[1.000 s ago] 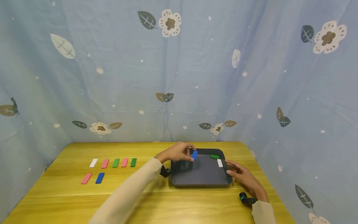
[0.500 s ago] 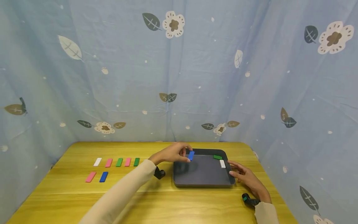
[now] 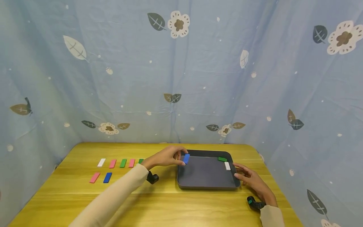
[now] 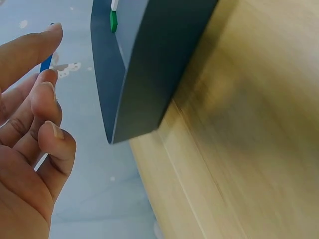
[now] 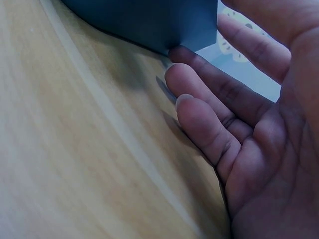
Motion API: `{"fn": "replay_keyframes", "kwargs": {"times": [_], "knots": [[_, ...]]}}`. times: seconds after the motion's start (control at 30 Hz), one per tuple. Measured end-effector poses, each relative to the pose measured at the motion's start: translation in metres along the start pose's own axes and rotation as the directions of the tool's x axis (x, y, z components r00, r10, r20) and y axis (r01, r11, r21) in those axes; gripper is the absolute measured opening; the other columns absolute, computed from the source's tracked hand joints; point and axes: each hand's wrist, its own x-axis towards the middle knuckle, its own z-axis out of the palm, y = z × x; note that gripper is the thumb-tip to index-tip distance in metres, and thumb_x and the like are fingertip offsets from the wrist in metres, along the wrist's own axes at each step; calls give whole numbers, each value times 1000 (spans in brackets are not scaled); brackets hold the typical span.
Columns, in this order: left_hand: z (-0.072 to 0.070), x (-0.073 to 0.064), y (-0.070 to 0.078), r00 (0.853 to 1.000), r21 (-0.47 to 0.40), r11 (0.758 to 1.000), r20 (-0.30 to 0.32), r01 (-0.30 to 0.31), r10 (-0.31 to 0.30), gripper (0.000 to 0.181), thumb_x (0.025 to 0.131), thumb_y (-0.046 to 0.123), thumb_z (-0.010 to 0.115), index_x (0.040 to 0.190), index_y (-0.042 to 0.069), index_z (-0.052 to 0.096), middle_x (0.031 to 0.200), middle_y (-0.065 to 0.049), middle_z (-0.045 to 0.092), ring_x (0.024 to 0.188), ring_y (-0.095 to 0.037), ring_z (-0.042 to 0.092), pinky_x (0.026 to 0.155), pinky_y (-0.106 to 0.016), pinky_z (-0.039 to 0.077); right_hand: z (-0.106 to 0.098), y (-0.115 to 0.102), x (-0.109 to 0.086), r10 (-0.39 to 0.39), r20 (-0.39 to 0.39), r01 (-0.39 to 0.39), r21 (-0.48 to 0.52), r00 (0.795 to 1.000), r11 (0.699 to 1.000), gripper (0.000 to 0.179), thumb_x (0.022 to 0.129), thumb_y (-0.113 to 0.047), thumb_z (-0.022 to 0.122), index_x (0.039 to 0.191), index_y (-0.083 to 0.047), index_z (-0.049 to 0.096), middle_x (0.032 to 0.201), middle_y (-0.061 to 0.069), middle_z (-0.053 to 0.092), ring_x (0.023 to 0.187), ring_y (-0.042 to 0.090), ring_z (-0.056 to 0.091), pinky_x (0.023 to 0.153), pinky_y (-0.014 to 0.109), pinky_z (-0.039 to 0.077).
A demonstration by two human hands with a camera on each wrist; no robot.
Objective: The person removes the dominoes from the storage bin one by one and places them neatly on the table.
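Observation:
My left hand (image 3: pixel 170 156) pinches a blue block (image 3: pixel 186 158) between thumb and fingertips, above the left rim of a dark grey tray (image 3: pixel 207 179). In the left wrist view, only a sliver of the blue block (image 4: pixel 46 63) shows between the fingers. A green block (image 3: pixel 222 159) and a white block (image 3: pixel 227 166) lie in the tray's far right part. My right hand (image 3: pixel 252 180) is at the tray's right wall, fingers loosely bent. In the right wrist view, fingers of the right hand (image 5: pixel 239 109) touch or nearly touch the outer wall.
On the wooden table's left side lie white (image 3: pixel 101 162), pink (image 3: pixel 112 163), light green (image 3: pixel 123 163) and other flat blocks in a back row. A pink block (image 3: pixel 95 177) and a blue block (image 3: pixel 107 177) form a front row. A patterned curtain (image 3: pixel 141 78) hangs behind.
My left hand has moved left with the blue block, from over the tray's inside to its left rim. The right hand stays at the tray's right wall. The view has shifted slightly.

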Motion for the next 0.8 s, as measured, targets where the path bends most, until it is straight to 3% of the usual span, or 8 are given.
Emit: {"fn": "replay_keyframes", "kwargs": {"times": [0.47,0.8], "knots": [[-13,-50,-15,999,22,1000,-51,15,-14,41,93,20,80,131,12,65,81,6,61,66,-9,54,65,-28,49,0,1,2,8,-20,-8,9,1000,1000,58,101,-36,68,155,-33,46,149,13,49,117,33,55,73,41,50],[-19,-86,-27,995,31,998,-82,56,-53,41,93,25,80,130,14,65,81,9,61,66,-8,54,64,-27,48,1,3,1,5,-36,-5,-11,999,1000,57,101,-36,68,154,-33,47,149,13,51,122,31,56,76,42,51]]}}
